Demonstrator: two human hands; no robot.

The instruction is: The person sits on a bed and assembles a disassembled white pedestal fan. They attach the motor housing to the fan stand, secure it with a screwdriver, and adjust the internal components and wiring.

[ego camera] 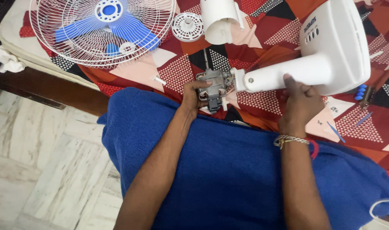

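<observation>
Left hand: the left hand (pixel 193 96), at the centre of the frame, has its fingers curled around the bare fan motor (pixel 213 85).
Fan motor: grey metal, just above the left hand, its thin shaft pointing up the frame; it joins the white neck to its right.
Right hand: the right hand (pixel 300 102), right of centre, is closed on the neck of the white fan body (pixel 326 47), thumb on top.
Bed: a red patterned bedsheet (pixel 181 72) carries everything.
Upper left: wire fan guard (pixel 103 32) with blue blades (pixel 117 27).
</observation>
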